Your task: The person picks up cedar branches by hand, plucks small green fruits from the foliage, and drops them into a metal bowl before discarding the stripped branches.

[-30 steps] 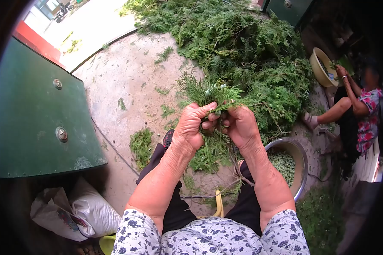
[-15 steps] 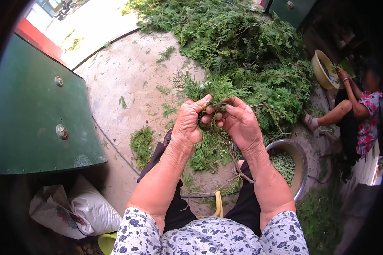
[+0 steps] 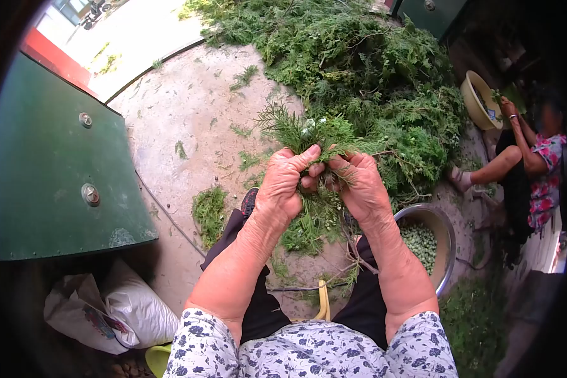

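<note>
A leafy green conifer branch with a few pale berry-like cones on it is held up between my hands. My left hand is closed round its stems, thumb on top. Close beside it, my right hand has its fingers curled and pinched into the same foliage; the exact bit in its fingertips is hidden. Woody stems hang below the right hand towards my knee. By my right forearm stands a metal basin with many small pale-green cones in it.
A large heap of cut branches covers the floor ahead. A green metal door and white sacks are at left. On the right, another person sits by a yellowish basin. A cable crosses the floor.
My right hand has turned and moved slightly, with its fingers now closer in the foliage. The sprig has shifted a little; my left hand keeps its hold.
</note>
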